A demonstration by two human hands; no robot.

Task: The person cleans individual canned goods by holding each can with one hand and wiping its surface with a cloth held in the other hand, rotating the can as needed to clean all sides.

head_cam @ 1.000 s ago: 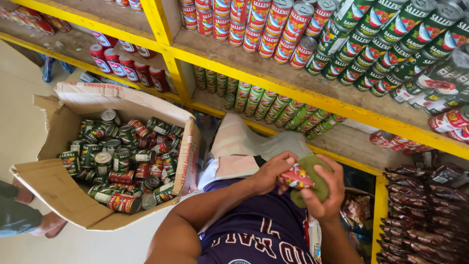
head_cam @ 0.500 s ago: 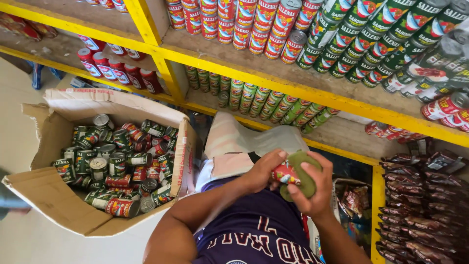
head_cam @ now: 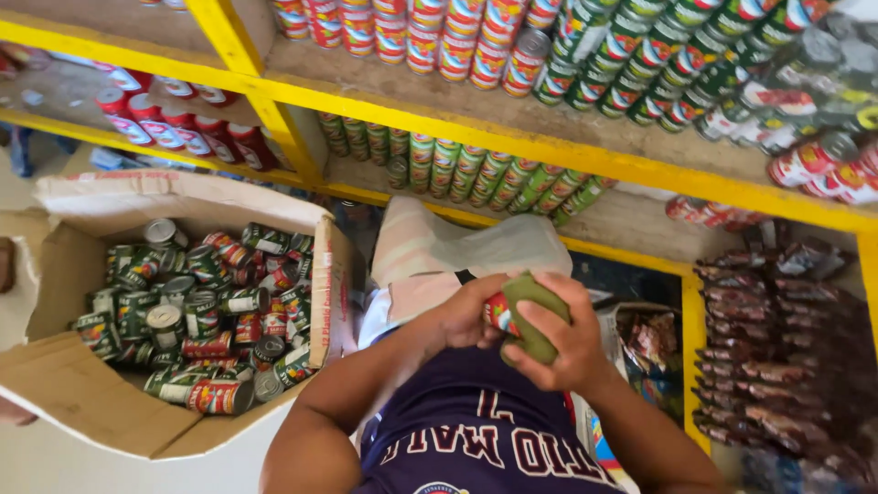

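Observation:
My left hand (head_cam: 464, 317) grips a small red-labelled can (head_cam: 499, 313) in front of my chest. My right hand (head_cam: 560, 346) presses an olive-green cloth (head_cam: 533, 316) against the can's end, covering most of it. Both hands sit just above my dark purple shirt (head_cam: 476, 430). To the left stands an open cardboard box (head_cam: 82, 402) heaped with several red and green cans (head_cam: 206, 306) lying on their sides.
Yellow-framed wooden shelves (head_cam: 585, 155) run across the top, stacked with rows of red and green cans (head_cam: 476, 41). A lower shelf holds more green cans (head_cam: 466, 169). Dark snack packets (head_cam: 777, 348) hang at the right. A pale cloth bundle (head_cam: 439, 242) lies behind my hands.
The view has shifted slightly. My right hand has slid the green cloth over the can, which my left hand keeps holding; both hands stay at my chest.

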